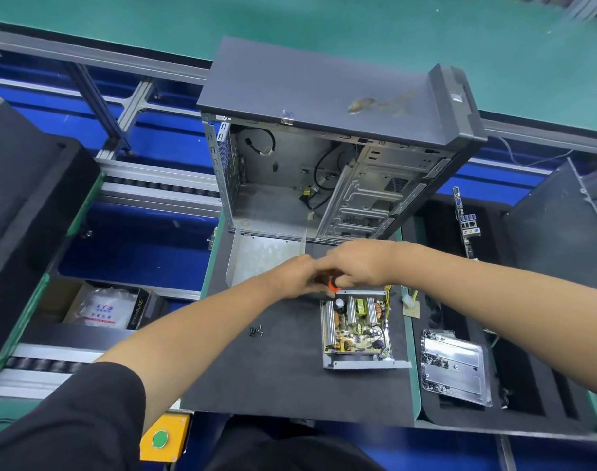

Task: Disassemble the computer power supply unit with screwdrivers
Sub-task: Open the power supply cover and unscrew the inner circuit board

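- Power supply (pixel 356 329) lies opened on the dark mat (pixel 273 375), circuit board up, in front of the computer case (pixel 324 158).
- Both hands meet just above its far left corner.
- Left hand (pixel 290 277) and right hand (pixel 358 266) curl around an orange-tipped screwdriver (pixel 333 285); exact grip is hidden.
- Metal cover (pixel 266 256) stands beside them; loose screws (pixel 256 331) lie on the mat.

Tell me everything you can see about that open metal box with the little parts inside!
The power supply unit lies flat on the dark mat, its lid off. Its grey metal tray holds a yellowish circuit board carrying silver finned heat sinks, copper coils, a yellow transformer and dark capacitors. Yellow wires leave its far right corner. The left hand and right hand meet over its far edge around something orange, perhaps a screwdriver.
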`<state>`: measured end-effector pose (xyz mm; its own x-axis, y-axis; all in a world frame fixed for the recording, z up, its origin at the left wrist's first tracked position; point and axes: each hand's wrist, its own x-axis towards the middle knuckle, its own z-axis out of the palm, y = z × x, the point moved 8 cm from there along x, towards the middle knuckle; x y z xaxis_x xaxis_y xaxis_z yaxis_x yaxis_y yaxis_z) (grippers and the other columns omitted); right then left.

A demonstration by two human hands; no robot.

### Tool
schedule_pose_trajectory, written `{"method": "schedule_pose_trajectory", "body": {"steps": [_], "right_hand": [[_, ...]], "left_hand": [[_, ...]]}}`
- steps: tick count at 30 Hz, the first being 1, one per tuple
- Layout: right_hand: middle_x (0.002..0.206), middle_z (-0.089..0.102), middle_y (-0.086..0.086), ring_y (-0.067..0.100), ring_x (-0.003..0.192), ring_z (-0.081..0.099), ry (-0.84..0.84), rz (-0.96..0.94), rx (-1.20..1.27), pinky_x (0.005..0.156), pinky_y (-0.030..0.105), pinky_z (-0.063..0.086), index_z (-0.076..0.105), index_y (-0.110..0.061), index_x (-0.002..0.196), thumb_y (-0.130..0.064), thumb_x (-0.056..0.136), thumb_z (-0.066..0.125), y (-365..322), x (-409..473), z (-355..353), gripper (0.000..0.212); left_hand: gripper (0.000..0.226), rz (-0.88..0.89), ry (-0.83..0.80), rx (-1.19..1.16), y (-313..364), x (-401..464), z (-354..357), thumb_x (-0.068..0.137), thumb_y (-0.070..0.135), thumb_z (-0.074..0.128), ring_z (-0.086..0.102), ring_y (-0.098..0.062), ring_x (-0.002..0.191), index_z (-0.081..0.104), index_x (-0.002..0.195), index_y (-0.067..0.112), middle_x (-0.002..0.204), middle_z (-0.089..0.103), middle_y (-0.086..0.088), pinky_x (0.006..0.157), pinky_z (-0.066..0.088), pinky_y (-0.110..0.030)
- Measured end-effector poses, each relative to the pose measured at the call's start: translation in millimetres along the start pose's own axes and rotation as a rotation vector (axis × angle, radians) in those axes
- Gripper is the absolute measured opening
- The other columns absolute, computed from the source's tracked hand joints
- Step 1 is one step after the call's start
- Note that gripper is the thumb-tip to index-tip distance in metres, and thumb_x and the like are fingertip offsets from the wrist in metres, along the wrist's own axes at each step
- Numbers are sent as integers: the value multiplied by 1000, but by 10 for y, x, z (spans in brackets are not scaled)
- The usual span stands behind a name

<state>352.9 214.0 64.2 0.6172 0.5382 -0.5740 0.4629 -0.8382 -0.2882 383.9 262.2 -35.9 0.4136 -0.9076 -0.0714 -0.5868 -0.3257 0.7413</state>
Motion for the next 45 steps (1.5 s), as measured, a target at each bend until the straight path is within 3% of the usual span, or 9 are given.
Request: {"method": "schedule_pose_trajectory", "body": {"steps": [6,10,13,20,25,30,37,41,45], "right_hand": [[109,50,-6,17,96,45,13,-214,-331,71,35,38,65,-28,94,-8,74,66,-262,-57,104,28],[101,41,-4,21,90,52,112,-65,-407,58,37,40,49,-28,122,-33,83,63,-166,-61,-16,41],[91,58,3,31,77,61,116,91,-521,53,33,32,46,-24,122,-40,97,42,-88,-6,-25,30],[100,36,-3,24,88,51,143,93,-29,51,30,30,52,-28,100,-15,81,60,3,-139,-15,25],[103,59,7,32,80,58,145,199,-382,56,35,36,43,-23,118,-42,98,44,52,-101,-14,27],[86,59,-1,29,77,54,161,131,-197,58,36,35,33,-30,93,-33,97,46,78,-116,-2,13],[91,34,-6,18,84,44,190,83,64,57,28,31,61,-22,81,-2,76,60,101,-124,59,20],[99,35,-3,23,80,49,195,106,-56,49,32,25,52,-21,109,-9,77,63,107,-129,20,36],[100,56,7,31,81,56,153,177,-408,58,36,35,46,-21,125,-40,95,47,99,-81,-60,35]], "left_hand": [[36,-123,3,100,-81,24,92,88,40,78,66,-33,89,73,104,9,97,72,-15,78,51,-40],[31,-162,29,-59,-81,-17,78,84,34,83,66,-32,91,73,98,9,96,72,-11,82,53,-46],[27,-128,26,-41,-42,-27,71,84,33,84,67,-27,87,72,94,10,88,73,-5,81,52,-46],[35,-162,39,-27,-30,-25,47,80,35,87,69,-26,94,73,101,10,97,76,-6,86,52,-40],[25,-146,34,11,-9,-11,37,81,37,86,56,-3,69,74,94,18,67,58,24,63,36,-9],[24,-161,23,31,1,-17,51,81,37,86,67,-15,85,74,96,22,89,76,5,75,48,-28],[23,-143,60,31,2,-37,62,83,35,84,67,-9,83,76,103,25,91,78,6,69,40,-11],[25,-119,61,88,31,-14,66,88,35,80,68,-20,90,74,101,14,96,77,0,71,40,-23],[20,-128,62,75,24,26,34,88,32,79,65,-20,87,73,97,15,89,73,3,67,36,-13]]}}
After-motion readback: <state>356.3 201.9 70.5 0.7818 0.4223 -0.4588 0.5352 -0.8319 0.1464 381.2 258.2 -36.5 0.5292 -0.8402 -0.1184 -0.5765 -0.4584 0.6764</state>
